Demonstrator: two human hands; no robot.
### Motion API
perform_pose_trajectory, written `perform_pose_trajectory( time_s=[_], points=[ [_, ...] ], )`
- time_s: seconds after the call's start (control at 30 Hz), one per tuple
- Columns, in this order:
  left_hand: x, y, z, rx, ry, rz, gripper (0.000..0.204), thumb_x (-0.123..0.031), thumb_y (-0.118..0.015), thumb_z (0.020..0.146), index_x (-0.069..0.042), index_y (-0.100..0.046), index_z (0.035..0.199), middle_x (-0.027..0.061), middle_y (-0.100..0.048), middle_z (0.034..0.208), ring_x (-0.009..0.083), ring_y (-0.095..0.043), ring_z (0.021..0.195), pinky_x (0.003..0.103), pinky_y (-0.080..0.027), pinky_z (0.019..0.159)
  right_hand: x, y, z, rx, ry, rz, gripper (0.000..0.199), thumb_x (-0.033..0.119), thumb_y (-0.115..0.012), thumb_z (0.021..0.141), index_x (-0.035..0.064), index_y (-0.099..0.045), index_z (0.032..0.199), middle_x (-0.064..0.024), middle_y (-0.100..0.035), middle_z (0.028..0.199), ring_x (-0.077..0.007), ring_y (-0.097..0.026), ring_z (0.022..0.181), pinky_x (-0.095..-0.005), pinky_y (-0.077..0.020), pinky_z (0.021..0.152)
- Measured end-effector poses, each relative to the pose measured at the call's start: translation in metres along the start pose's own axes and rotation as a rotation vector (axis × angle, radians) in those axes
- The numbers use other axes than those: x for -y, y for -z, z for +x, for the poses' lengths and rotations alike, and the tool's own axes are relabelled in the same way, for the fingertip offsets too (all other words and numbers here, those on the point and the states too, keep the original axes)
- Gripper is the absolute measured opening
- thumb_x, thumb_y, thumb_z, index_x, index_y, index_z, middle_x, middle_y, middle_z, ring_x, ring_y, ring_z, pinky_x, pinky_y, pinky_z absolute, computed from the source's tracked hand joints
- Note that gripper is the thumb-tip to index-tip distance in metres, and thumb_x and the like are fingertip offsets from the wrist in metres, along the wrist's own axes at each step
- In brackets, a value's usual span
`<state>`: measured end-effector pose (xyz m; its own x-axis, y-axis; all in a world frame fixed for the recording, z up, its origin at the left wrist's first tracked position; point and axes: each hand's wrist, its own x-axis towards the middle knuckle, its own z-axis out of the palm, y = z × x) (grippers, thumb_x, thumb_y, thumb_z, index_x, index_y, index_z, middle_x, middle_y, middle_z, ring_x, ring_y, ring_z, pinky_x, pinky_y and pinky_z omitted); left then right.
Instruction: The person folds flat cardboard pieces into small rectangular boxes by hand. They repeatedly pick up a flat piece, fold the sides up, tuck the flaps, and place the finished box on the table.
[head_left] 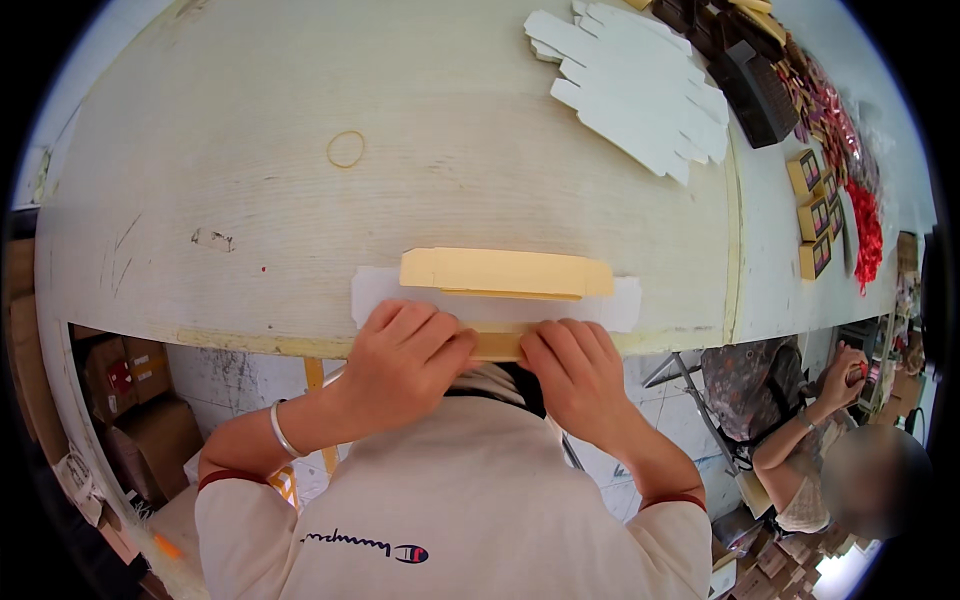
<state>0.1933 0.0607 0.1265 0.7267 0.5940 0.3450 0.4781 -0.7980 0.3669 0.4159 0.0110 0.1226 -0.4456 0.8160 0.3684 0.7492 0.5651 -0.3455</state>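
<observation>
A flat white cardboard blank (620, 305) lies at the near edge of the pale wooden table (300, 230). On it rests a long cream-yellow folded strip (505, 271). My left hand (405, 350) and my right hand (575, 370) press down side by side on the blank's near edge, fingers curled over a yellow strip (497, 345) between them. A silver bangle sits on my left wrist.
A rubber band (346, 149) lies mid-table. A fan of white blanks (640, 85) sits far right, beside dark boxes (750, 85), small yellow boxes (815, 215) and red ribbon (865, 225). Another person (810, 450) works at the lower right. Cardboard boxes (130, 400) stand under the table.
</observation>
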Motion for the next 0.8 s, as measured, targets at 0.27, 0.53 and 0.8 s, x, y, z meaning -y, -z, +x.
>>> perform_pose_trajectory(
  time_s=[0.27, 0.53, 0.8],
  points=[
    [-0.020, 0.007, 0.007, 0.008, 0.083, 0.066, 0.027, -0.023, -0.074, 0.077, -0.007, -0.067, 0.098, 0.0045, -0.065, 0.091, 0.0215, -0.058, 0.086, 0.035, -0.044, 0.070, -0.015, -0.003, 0.003, 0.012, -0.092, 0.032, 0.014, 0.005, -0.063, 0.074, 0.0052, -0.054, 0.084, -0.0071, -0.049, 0.078, -0.0228, -0.049, 0.070, -0.0331, -0.0396, 0.063],
    [0.023, 0.043, 0.068, 0.305, 0.308, -0.372, 0.033, -0.008, -0.066, 0.084, -0.005, -0.058, 0.116, 0.0072, -0.064, 0.094, 0.0257, -0.059, 0.077, 0.035, -0.047, 0.070, -0.006, 0.024, -0.002, 0.059, 0.091, -0.076, 0.024, 0.006, -0.061, 0.071, 0.0049, -0.057, 0.095, -0.0061, -0.049, 0.081, -0.0219, -0.051, 0.076, -0.0340, -0.0425, 0.069],
    [-0.009, 0.040, 0.045, 0.269, 0.068, -0.173, 0.014, 0.000, -0.063, 0.075, -0.005, -0.063, 0.089, 0.0074, -0.056, 0.077, 0.0256, -0.059, 0.066, 0.035, -0.048, 0.054, 0.009, 0.034, 0.027, -0.046, 0.303, -0.159, 0.015, 0.011, -0.064, 0.071, 0.0087, -0.059, 0.085, -0.0063, -0.055, 0.097, -0.0217, -0.055, 0.094, -0.0388, -0.0446, 0.087]
  ],
)
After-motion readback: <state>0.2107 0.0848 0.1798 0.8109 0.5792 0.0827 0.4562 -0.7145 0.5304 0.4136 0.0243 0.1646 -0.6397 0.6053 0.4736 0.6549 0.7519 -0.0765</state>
